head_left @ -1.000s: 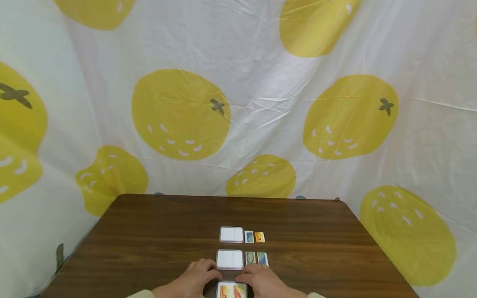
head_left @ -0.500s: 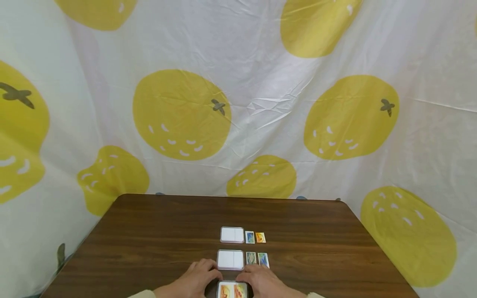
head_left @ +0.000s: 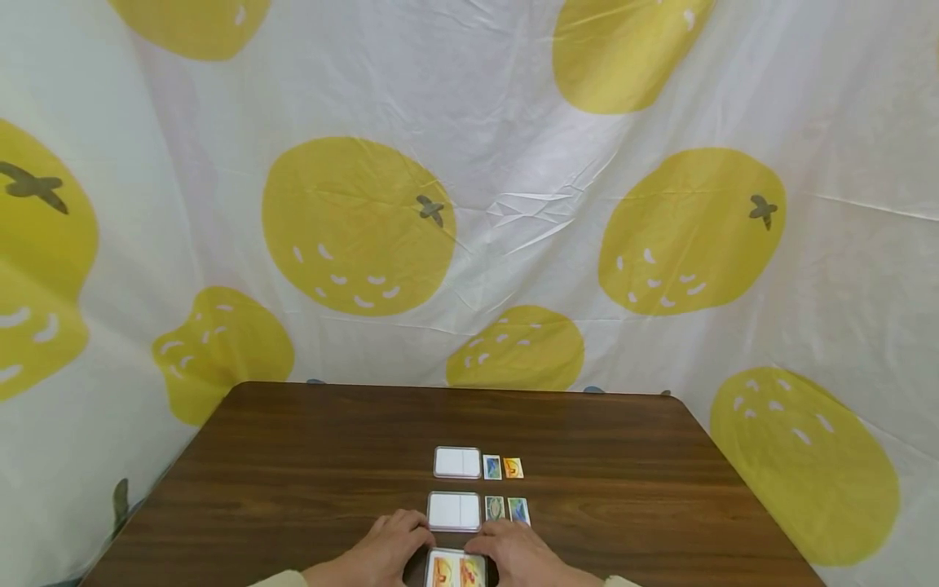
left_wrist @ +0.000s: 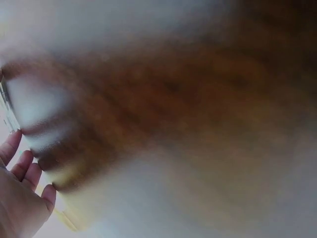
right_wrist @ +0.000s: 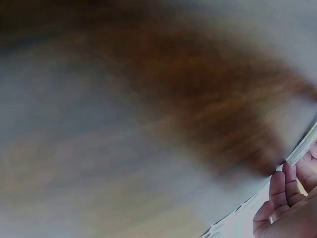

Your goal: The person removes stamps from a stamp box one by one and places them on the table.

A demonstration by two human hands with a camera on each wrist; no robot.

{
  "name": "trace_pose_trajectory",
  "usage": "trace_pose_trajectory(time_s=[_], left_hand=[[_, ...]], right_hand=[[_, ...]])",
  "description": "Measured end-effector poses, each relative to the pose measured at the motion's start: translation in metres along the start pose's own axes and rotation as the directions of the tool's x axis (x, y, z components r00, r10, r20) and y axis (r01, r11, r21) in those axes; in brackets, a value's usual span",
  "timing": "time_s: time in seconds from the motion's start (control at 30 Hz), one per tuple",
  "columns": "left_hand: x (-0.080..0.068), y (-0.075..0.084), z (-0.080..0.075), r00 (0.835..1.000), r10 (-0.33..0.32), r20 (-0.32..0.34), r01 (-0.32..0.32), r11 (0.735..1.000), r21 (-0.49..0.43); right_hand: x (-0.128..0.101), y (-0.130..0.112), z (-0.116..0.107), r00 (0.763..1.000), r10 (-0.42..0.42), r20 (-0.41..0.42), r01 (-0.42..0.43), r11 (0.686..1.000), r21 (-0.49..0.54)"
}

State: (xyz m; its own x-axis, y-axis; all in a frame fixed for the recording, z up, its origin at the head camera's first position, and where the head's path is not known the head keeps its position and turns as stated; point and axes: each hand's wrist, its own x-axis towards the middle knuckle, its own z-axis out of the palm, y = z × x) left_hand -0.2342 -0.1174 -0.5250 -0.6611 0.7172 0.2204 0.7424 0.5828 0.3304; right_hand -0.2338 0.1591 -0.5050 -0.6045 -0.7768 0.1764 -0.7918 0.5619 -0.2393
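At the table's [head_left: 293, 456] near edge, your left hand [head_left: 381, 554] and right hand [head_left: 517, 554] curled round the small white picture-filled card tray [head_left: 456, 571], steadying it from both sides

Small clear case [head_left: 456, 570] with orange picture cards inside, flat on table's near edge, between both hands

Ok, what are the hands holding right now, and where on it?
Both hold the nearest tray: the left hand grips its left edge, the right hand its right edge. It lies low on the table.
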Motion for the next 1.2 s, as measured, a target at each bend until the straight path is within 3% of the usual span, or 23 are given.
trace_pose_trajectory(time_s=[0.13, 0.4, 0.7, 1.07, 1.2], left_hand=[[-0.0002, -0.0007, 0.0002, 1.000, 0.022, -0.009, -0.022, 1.000, -0.002], [0.0016, 0.0004, 0.0011, 0.997, 0.070, -0.020, -0.070, 0.998, 0.006], [0.0015, 0.0003, 0.0020, 0.997, 0.075, -0.029, -0.075, 0.997, 0.022], [0.0002, -0.0023, 0.0066, 0.995, 0.082, -0.063, -0.082, 0.997, -0.008], [-0.0003, -0.0025, 0.0062, 0.994, 0.094, -0.057, -0.096, 0.995, -0.035]], right_hand=[[0.0011, -0.0020, -0.0010, 1.000, 0.002, 0.004, -0.002, 1.000, -0.004], [0.0022, -0.0040, 0.0000, 0.995, -0.085, -0.055, 0.084, 0.996, -0.023], [0.0008, -0.0048, 0.0015, 0.996, -0.040, -0.078, 0.043, 0.999, 0.029], [0.0024, -0.0064, -0.0012, 0.996, -0.056, -0.070, 0.057, 0.998, 0.018], [0.0034, -0.0084, -0.0026, 0.999, 0.013, -0.035, -0.010, 0.997, 0.081]])
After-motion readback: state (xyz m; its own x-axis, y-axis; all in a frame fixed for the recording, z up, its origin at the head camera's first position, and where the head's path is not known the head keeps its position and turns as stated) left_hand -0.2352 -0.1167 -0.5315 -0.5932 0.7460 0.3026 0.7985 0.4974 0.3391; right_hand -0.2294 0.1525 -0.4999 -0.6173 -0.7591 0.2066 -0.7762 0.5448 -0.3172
